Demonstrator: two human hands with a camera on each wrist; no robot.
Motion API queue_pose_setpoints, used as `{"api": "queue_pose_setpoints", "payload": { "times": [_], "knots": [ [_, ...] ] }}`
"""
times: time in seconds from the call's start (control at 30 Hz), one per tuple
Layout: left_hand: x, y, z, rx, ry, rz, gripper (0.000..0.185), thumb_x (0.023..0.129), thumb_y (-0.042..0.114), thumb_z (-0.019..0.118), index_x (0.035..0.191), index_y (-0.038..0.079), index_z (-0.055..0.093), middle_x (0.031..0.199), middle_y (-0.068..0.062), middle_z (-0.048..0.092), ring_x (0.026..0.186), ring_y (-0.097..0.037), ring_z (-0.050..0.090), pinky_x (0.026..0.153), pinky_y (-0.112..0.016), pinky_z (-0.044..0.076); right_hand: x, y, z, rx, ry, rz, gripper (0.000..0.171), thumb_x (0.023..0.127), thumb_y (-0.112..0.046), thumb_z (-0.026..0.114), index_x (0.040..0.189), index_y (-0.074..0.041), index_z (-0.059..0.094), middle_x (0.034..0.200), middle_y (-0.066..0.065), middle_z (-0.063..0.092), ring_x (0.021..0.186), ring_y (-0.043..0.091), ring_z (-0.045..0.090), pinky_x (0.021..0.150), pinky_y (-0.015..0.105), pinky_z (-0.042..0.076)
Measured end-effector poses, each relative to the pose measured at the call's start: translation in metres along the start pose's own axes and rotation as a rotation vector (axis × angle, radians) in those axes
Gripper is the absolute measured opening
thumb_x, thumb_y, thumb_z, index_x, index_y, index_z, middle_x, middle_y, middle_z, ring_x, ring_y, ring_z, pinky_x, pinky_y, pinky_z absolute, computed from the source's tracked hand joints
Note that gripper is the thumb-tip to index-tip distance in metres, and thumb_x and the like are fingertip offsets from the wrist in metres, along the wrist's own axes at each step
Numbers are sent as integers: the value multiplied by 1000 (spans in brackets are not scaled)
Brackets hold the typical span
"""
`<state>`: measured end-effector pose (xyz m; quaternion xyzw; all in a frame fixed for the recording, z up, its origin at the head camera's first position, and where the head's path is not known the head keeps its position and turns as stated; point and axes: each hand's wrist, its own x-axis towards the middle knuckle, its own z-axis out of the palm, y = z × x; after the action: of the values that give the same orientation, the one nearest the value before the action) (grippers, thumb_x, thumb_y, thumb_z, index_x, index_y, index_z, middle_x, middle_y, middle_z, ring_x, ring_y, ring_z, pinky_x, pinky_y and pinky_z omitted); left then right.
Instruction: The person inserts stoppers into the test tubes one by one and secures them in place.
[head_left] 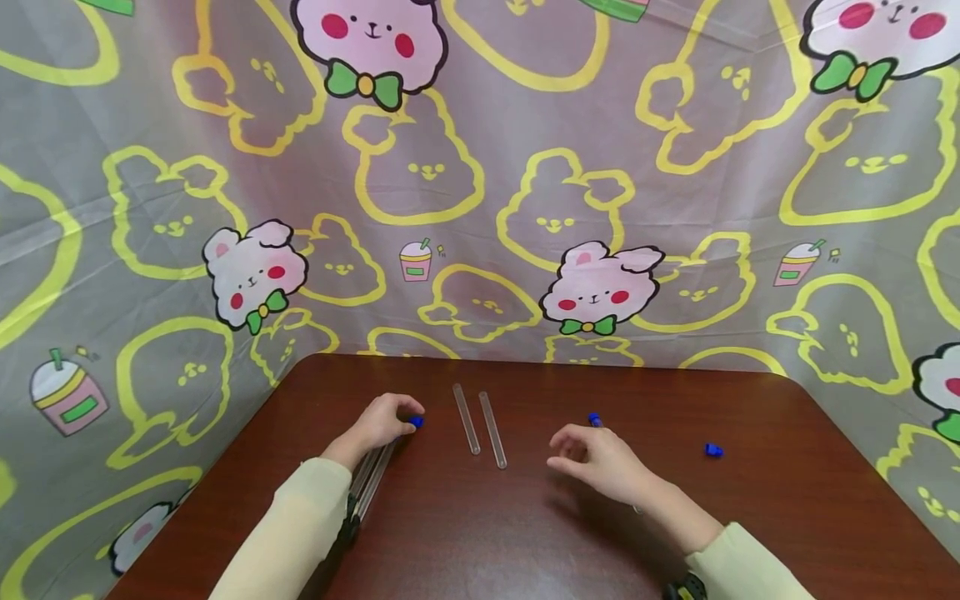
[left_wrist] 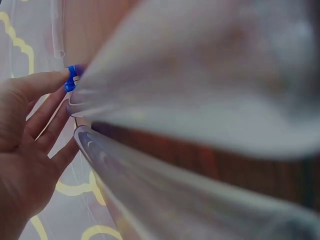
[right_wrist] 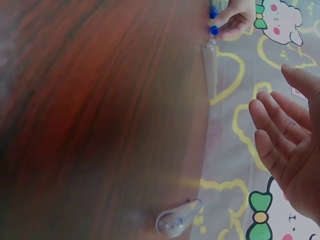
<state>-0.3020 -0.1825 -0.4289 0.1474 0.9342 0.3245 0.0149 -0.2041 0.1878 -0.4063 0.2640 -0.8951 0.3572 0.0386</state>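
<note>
Head view has the left hand (head_left: 382,423) resting near the front-left part of the brown wooden table (head_left: 787,500), fingertips curled down onto a small blue cap (head_left: 416,422) that sits at the far end of the clear tubes (head_left: 372,477) lying under that hand and wrist. The left wrist view backs this up: the fingers are pinching the blue cap at the mouth of a clear tube, with a second tube right beside it, both blurry from being so close to the lens. Just to the right of that hand, two more uncapped clear tubes (head_left: 480,429) lie side by side on the bare wood, angled a bit. The right hand (head_left: 600,462) hovers over the table with fingers relaxed and loosely spread, gripping nothing; the right wrist view shows the palm open. Another blue cap (head_left: 595,419) peeks out just past its fingertips, and a loose blue cap (head_left: 713,451) lies further right, well apart. Behind everything hangs a cartoon bunny backdrop (head_left: 480,183) with drink cups printed on it, no readable writing or brand anywhere.
</note>
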Motion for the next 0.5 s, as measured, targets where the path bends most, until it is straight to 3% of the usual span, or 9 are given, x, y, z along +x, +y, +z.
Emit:
{"api": "queue_pose_setpoints", "payload": {
  "times": [0.5],
  "knots": [
    [4,-1,4,46,2,20,21,77,-6,77,93,8,73,90,-1,67,87,-19,61,83,-40,51,15,1,13,-20,31,-30,24,88,-31,73,99,-10,67,77,-15,59,68,2,54,59,24,46]
  ]
}}
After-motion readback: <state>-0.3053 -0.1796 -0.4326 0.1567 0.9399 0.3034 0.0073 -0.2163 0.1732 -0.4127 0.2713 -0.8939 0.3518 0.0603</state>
